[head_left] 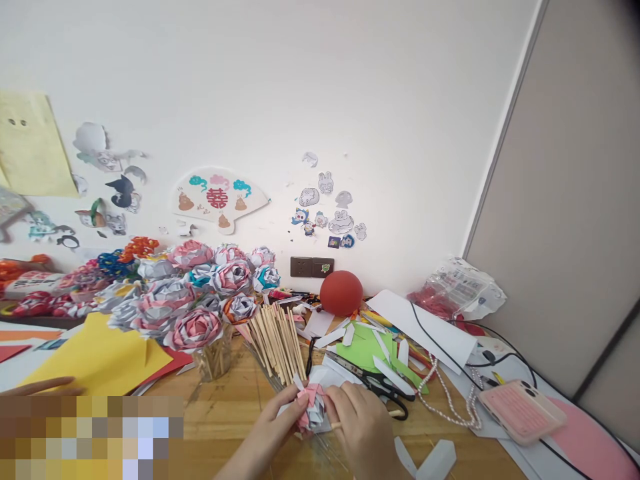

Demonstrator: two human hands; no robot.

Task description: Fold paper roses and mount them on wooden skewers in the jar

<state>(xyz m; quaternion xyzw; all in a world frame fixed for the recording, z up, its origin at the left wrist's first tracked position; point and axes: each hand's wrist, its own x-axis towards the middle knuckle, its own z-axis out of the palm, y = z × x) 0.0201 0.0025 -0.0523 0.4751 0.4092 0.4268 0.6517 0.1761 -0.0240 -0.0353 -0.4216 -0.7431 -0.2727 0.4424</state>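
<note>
Near the front of the table, a small pink-and-white folded paper flower (314, 403) is pinched in my left hand (280, 420), thumb and fingers closed around its side. My right hand (360, 420) is closed at the flower's right edge. A thin wooden stick (337, 425) pokes out from under its fingers, its tip close to the petals; most of it is hidden by the hand. Just beyond my right hand lie black-handled scissors (375, 381). A bundle of wooden sticks (277, 343) stands behind my left hand.
Finished paper roses (195, 329) crowd a clear holder (213, 360) at left. Another person's hand (50, 385) lies by yellow paper (107, 360). Green paper (363, 347), a red ball (341, 293), a bead string (453, 407) and a pink-cased phone (523, 410) lie behind and right.
</note>
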